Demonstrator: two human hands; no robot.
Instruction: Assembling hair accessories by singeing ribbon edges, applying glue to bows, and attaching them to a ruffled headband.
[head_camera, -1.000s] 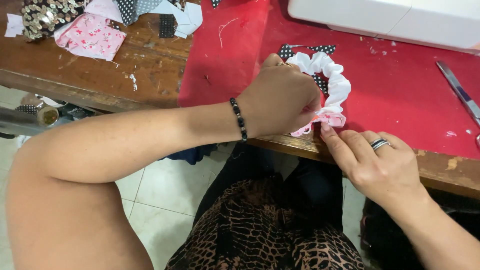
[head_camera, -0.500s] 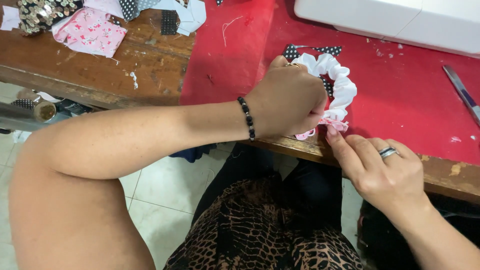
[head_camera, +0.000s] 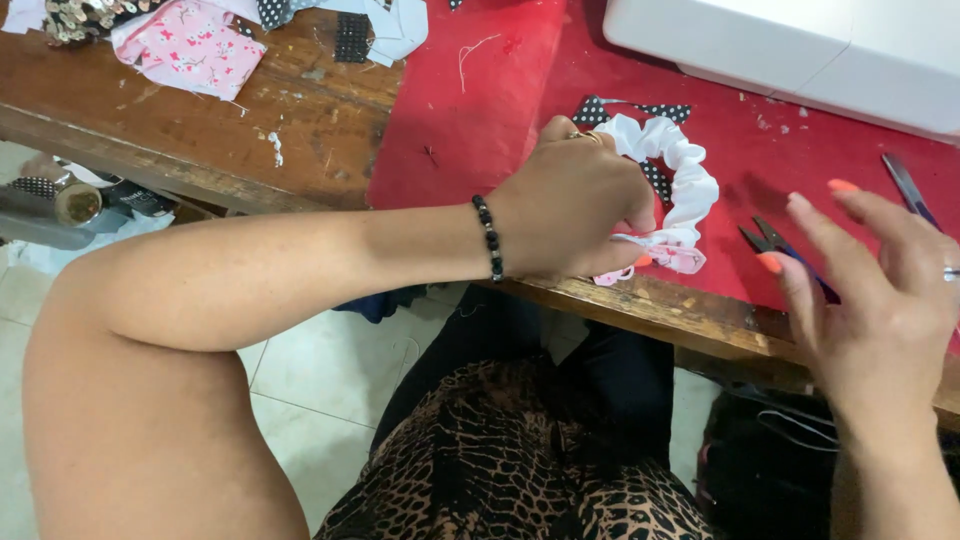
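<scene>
White ruffled scrunchie (head_camera: 680, 180) on red cloth (head_camera: 480, 110) at worktop (head_camera: 200, 130) edge, pinched at its pink end by left hand (head_camera: 575, 205); right hand (head_camera: 880, 300) lifted clear, fingers spread, above small black snips (head_camera: 765, 240); pink fabric scraps (head_camera: 190, 50) far left.

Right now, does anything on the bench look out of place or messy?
Mostly clutter: fabric scraps lie heaped at the wooden table's far-left corner, and loose thread bits sit on the red cloth. The white ruffled scrunchie under the left hand looks intact.
</scene>
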